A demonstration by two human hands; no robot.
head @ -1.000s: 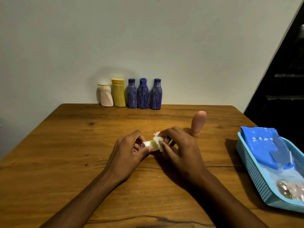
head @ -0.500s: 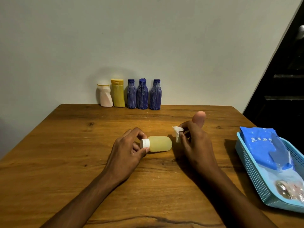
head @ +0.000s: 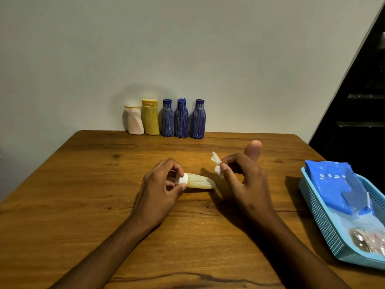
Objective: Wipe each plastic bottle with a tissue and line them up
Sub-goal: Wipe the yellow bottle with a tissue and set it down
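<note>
Between both hands, on table (head: 83, 205): pale bottle (head: 200, 181) lies sideways | left hand (head: 160, 190) pinches its white cap (head: 181, 179), likely steadying it for wiping | right hand (head: 243, 180) pinches crumpled tissue (head: 217, 165) just right of bottle, apart | five bottles (head: 181, 118) lined up beyond.

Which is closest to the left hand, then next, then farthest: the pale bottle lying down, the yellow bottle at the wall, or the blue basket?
From the left hand:
1. Pale bottle, lying on the table, its white cap held in the hand's fingers.
2. Yellow bottle, standing in the row at the wall.
3. Blue basket, at the table's right edge.
</note>
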